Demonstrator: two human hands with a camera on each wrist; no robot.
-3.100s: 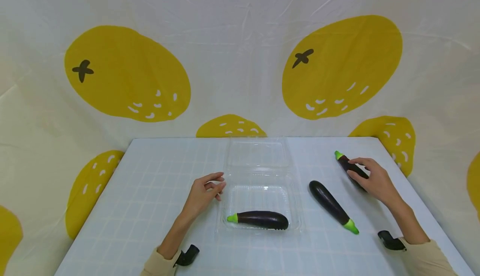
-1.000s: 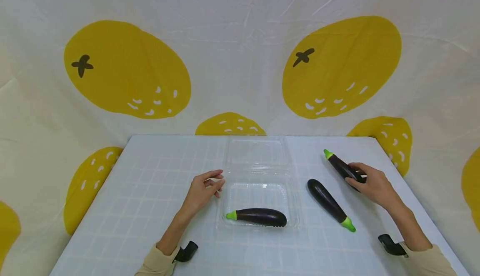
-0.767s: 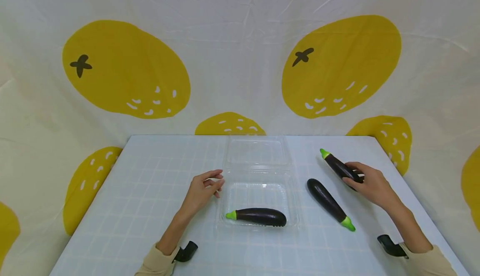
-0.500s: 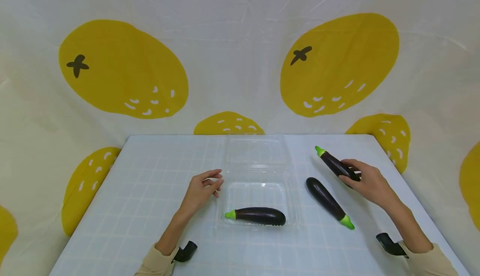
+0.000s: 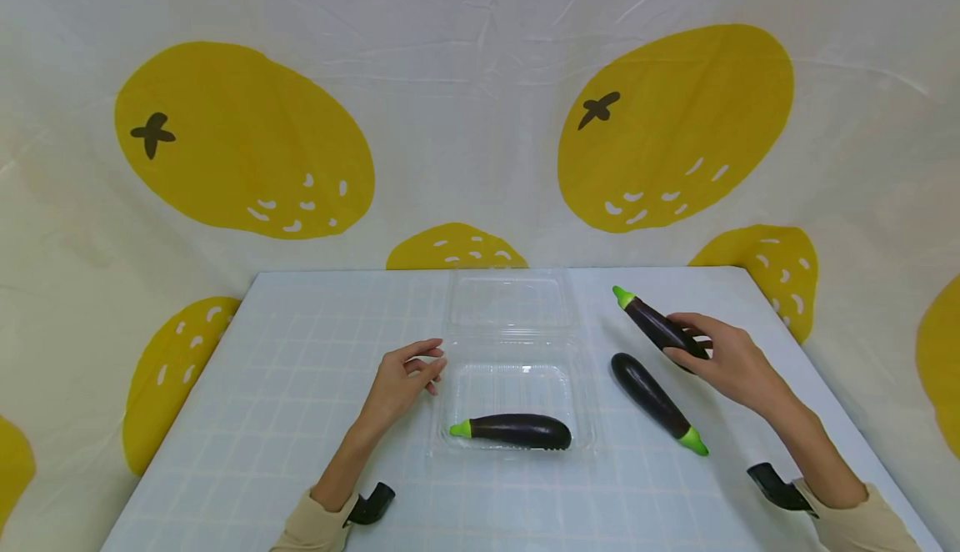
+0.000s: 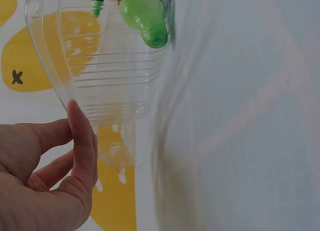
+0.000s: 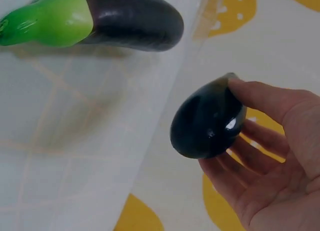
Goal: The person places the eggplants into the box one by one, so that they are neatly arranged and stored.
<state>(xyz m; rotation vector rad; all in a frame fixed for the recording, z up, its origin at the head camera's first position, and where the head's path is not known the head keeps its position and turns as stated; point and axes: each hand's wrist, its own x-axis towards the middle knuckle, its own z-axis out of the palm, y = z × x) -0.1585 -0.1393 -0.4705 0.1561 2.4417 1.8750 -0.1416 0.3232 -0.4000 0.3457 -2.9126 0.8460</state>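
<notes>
My right hand (image 5: 731, 360) grips a dark purple eggplant (image 5: 652, 323) with a green stem, thumb and fingers round its thick end. In the right wrist view that blunt end (image 7: 207, 121) faces the camera. A second eggplant (image 5: 651, 393) lies on the table just in front of the held one. Inside an open clear plastic container (image 5: 510, 377), a third eggplant (image 5: 521, 431) lies crosswise near the front wall. My left hand (image 5: 397, 385), loosely bent, stays at the container's left side. In the left wrist view a fingertip (image 6: 74, 108) is right at the container's rim.
The container's clear lid (image 5: 510, 302) is folded back to the table's far edge. A pale checked cloth covers the table (image 5: 315, 368). Behind it hangs a white sheet (image 5: 465, 118) with large yellow fruit prints. A black wrist camera (image 5: 780, 487) sits on each sleeve.
My right hand has taken hold of the far right eggplant and brought it leftward, above the spot where it lay. The left hand and the other eggplants have stayed in place.
</notes>
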